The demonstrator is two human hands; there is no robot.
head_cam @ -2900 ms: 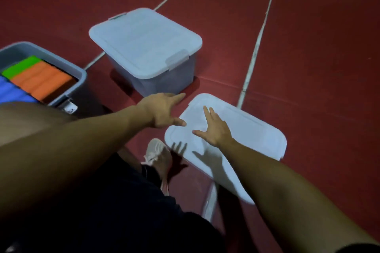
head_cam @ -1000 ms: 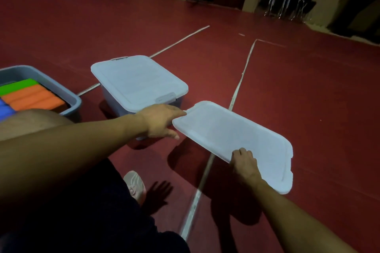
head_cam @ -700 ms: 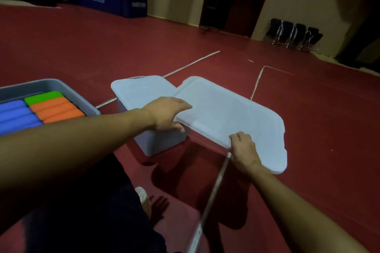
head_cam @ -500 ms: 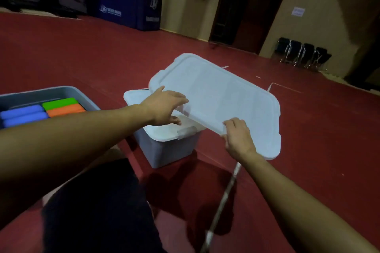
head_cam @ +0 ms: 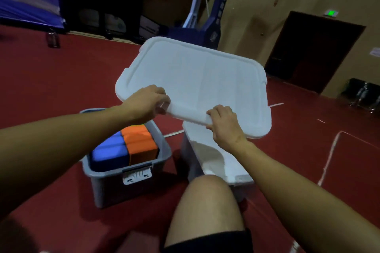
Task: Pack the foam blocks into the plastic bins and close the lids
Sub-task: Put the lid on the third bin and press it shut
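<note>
Now both hands (head_cam: 186, 117) grip the raised lid's (head_cam: 197, 80) near edge.

Two bins (head_cam: 131, 187) (head_cam: 216, 162); two lids (head_cam: 195, 84) (head_cam: 228, 168); two hands (head_cam: 147, 101) (head_cam: 224, 127).

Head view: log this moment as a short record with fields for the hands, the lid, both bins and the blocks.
left hand: grips the near edge of the lid
right hand: grips the same edge, further right
lid: white, held in the air, tilted
open bin: grey, on the red floor, no lid
foam blocks: blue and orange, packed inside the open bin
closed bin: white lid on, beside the open bin
</note>
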